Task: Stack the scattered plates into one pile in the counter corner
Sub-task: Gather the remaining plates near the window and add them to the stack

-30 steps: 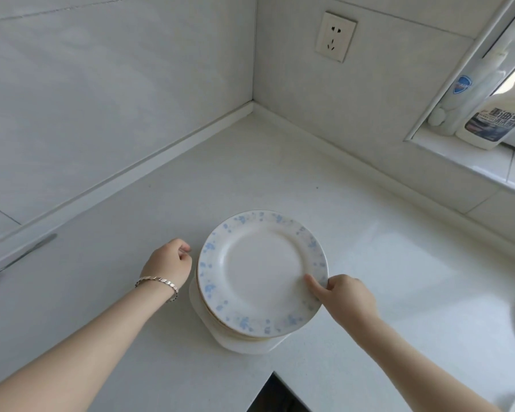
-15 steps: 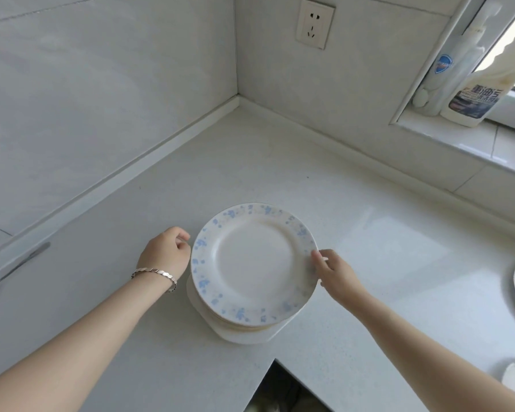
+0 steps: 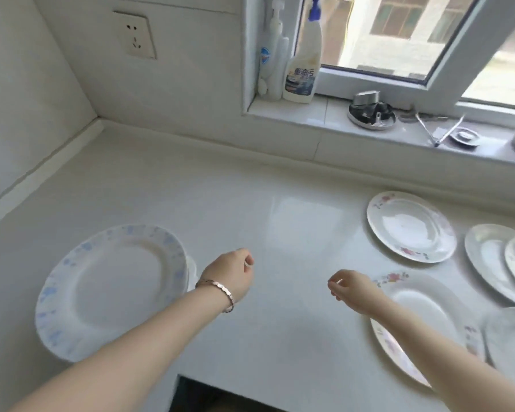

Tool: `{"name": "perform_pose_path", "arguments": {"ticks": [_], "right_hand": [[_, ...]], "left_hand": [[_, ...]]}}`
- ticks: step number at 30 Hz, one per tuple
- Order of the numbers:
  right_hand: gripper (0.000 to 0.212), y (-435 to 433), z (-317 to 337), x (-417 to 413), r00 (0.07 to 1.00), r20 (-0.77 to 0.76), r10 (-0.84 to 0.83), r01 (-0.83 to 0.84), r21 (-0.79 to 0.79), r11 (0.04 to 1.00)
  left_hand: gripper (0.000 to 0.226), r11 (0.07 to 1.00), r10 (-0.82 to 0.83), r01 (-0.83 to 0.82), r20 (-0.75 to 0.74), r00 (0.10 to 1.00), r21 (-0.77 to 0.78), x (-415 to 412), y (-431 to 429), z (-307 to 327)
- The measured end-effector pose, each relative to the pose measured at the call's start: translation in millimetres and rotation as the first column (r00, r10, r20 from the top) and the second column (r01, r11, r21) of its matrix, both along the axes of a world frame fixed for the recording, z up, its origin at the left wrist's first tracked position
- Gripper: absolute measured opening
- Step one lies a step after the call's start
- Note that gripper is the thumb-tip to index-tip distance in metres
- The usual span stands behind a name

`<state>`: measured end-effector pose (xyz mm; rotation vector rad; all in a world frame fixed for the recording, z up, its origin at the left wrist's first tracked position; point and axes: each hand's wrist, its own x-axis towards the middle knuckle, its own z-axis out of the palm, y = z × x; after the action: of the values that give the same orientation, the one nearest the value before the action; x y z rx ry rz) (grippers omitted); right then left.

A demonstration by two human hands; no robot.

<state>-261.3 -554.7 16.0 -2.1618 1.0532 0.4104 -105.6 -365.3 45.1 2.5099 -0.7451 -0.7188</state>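
A pile of plates topped by a blue-flowered plate (image 3: 110,289) stands at the left of the white counter (image 3: 268,221). My left hand (image 3: 231,273), with a bracelet on the wrist, hovers just right of the pile, fingers curled and empty. My right hand (image 3: 350,288) hangs loosely curled and empty over the near-left rim of a pink-flowered plate (image 3: 422,310). A second pink-flowered plate (image 3: 411,226) lies further back. Two overlapping plates (image 3: 488,257) sit at the right edge, and another plate (image 3: 509,337) lies at the lower right.
Two cleaning bottles (image 3: 302,63) stand on the window sill (image 3: 324,114), along with a round metal lid (image 3: 370,111) and tongs (image 3: 437,129). A wall socket (image 3: 135,35) sits above the counter corner (image 3: 100,121). A dark gap (image 3: 220,396) opens at the counter's front edge.
Both hands have let go of the pile and moved right. My view has swung right, bringing the scattered plates and window into sight. My right hand now hovers over a pink-flowered plate.
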Motion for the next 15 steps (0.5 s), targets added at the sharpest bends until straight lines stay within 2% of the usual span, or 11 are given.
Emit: {"name": "perform_pose_path", "arguments": {"ticks": [4,7,12,15], "right_hand": [[0.008,-60,5,-70,0.994,0.002,-0.107,0.107,-0.023,0.994],[0.019,-100,5,-118,0.986,-0.015,-0.167,0.166,-0.062,0.984],[0.026,-154,-1,-177,0.982,-0.033,-0.187,0.183,-0.106,0.977],[0.025,-177,-6,-201,0.982,-0.078,-0.173,0.167,-0.083,0.983]], "left_hand": [[0.019,0.996,-0.068,0.076,-0.138,0.988,0.053,-55,-77,-25],[0.012,0.993,-0.058,0.085,-0.271,0.961,0.088,-98,-131,-43],[0.017,0.985,0.082,-0.014,-0.395,0.915,0.173,-162,-193,-67],[0.042,0.965,0.242,-0.16,-0.476,0.845,0.208,-188,-208,-79]]}}
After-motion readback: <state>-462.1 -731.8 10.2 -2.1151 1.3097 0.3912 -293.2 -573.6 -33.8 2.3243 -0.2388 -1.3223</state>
